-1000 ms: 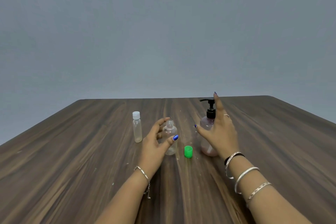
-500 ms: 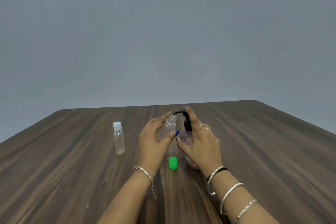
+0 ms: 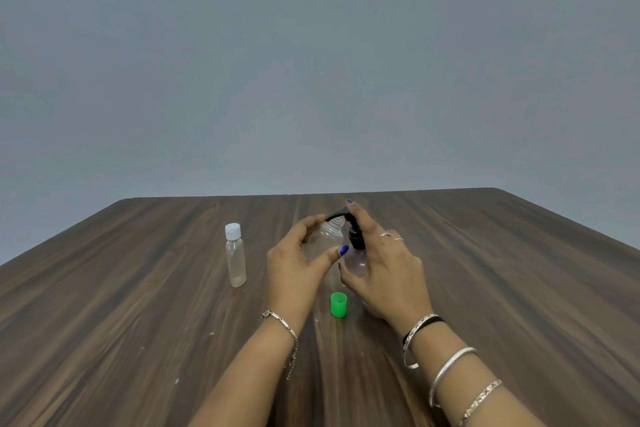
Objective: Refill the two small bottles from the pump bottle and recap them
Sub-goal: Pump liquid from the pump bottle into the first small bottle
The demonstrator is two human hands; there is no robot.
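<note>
Clear bottles [image 3: 330,236]: 2 small, 1 pump bottle [image 3: 356,251], 1 green cap [image 3: 338,304].

The table [image 3: 145,305] is showing dark matt wood grain. The capped bottle [image 3: 236,262] is looking like cloudy translucent plastic under a white ribbed cap; the green cap [image 3: 338,304] is glossy plastic. Bangles [image 3: 450,367] are gleaming metal.

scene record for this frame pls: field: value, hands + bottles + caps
left hand: holds the open small bottle, mouth at the pump spout
right hand: grips the pump bottle, index finger on the black pump head
capped small bottle: upright, white cap on, apart to the left, untouched
green cap: off, standing on the table between the wrists
liquid flow: cannot tell
</note>
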